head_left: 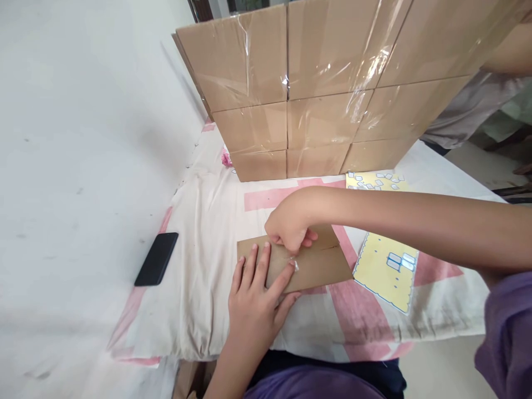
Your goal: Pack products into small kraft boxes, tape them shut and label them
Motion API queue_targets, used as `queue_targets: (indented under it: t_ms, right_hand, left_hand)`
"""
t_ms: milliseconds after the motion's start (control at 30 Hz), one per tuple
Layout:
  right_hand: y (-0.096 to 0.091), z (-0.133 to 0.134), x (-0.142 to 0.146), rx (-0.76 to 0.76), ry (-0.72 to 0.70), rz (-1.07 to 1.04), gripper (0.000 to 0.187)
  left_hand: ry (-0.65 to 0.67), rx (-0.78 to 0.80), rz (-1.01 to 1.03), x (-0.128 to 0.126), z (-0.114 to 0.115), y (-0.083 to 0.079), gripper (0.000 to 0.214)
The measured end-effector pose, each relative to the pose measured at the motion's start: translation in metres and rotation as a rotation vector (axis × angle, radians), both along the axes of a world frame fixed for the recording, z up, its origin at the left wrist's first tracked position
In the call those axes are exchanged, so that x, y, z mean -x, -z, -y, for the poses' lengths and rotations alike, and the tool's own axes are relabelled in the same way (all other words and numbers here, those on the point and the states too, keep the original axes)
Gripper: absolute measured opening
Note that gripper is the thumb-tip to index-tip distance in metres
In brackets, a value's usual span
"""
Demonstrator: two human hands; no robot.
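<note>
A flat piece of brown cardboard lies on the cloth-covered table in front of me. My left hand rests flat on its left part, fingers spread, the index finger reaching a small shiny bit of clear tape. Just above that tape, my right hand is closed, with its fingers curled in and its tips pressed down at the cardboard. Whatever it may pinch is too small and hidden to make out. To the right of the cardboard, touching its corner, lies a yellow printed sheet with blue outlines.
A large taped cardboard panel of several squares stands upright at the back. Another yellow sheet with small cut pieces lies at its foot. A black phone lies at the left by the white wall. Another person's sleeve shows behind, right.
</note>
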State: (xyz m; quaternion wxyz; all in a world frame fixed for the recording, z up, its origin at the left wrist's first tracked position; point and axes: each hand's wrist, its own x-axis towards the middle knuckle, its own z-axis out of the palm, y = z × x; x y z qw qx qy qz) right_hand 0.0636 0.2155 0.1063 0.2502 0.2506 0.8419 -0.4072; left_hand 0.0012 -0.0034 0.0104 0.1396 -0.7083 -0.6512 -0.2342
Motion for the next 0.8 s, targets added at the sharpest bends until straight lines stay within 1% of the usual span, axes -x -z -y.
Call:
queue_targets:
  t_ms: [67, 133, 200, 300, 333, 367, 400, 433, 533, 600, 633, 700, 733, 800]
  right_hand:
    - [0.004, -0.012, 0.006, -0.018, 0.024, 0.029, 0.034]
    - [0.005, -0.021, 0.014, -0.044, -0.016, 0.101, 0.035]
    - [0.006, -0.025, 0.022, -0.046, -0.095, 0.173, 0.035]
    - [0.009, -0.027, 0.032, -0.007, -0.279, 0.315, 0.033]
    - [0.011, -0.027, 0.034, -0.005, -0.321, 0.361, 0.032]
    - [0.012, -0.028, 0.035, -0.015, -0.327, 0.389, 0.032]
    - [0.013, -0.029, 0.037, -0.032, -0.293, 0.395, 0.031]
    - [0.013, -0.030, 0.037, -0.050, -0.224, 0.378, 0.031]
    - [0.009, -0.037, 0.037, -0.045, 0.085, 0.236, 0.032]
    - [0.007, -0.044, 0.032, -0.004, 0.233, 0.164, 0.036]
    - [0.008, -0.048, 0.029, 0.019, 0.264, 0.161, 0.038]
    - [0.015, -0.056, 0.018, 0.084, 0.257, 0.211, 0.043]
    - [0.022, -0.059, 0.011, 0.144, 0.232, 0.251, 0.046]
    - [0.042, -0.062, -0.005, 0.339, 0.194, 0.310, 0.052]
  left_hand:
    - [-0.002, 0.020, -0.004, 0.000, 0.001, 0.000, 0.042]
    - [-0.003, 0.035, -0.002, -0.001, 0.001, 0.001, 0.044]
    - [-0.011, 0.039, 0.012, -0.001, 0.002, 0.003, 0.046]
    - [-0.024, 0.030, 0.032, -0.001, 0.002, 0.007, 0.047]
    - [-0.022, 0.029, 0.033, -0.001, 0.002, 0.009, 0.047]
    - [-0.019, 0.030, 0.034, -0.001, 0.002, 0.009, 0.047]
    - [-0.015, 0.029, 0.034, -0.001, 0.002, 0.010, 0.047]
    - [-0.013, 0.028, 0.037, -0.001, 0.002, 0.010, 0.046]
    - [-0.021, 0.031, 0.053, -0.002, 0.002, 0.008, 0.044]
    - [-0.028, 0.034, 0.065, -0.003, 0.002, 0.007, 0.043]
    - [-0.031, 0.036, 0.069, -0.004, 0.002, 0.006, 0.042]
    - [-0.028, 0.038, 0.068, -0.004, 0.002, 0.006, 0.041]
    - [-0.026, 0.039, 0.065, -0.004, 0.002, 0.005, 0.041]
    - [-0.021, 0.045, 0.048, -0.003, 0.002, 0.004, 0.042]
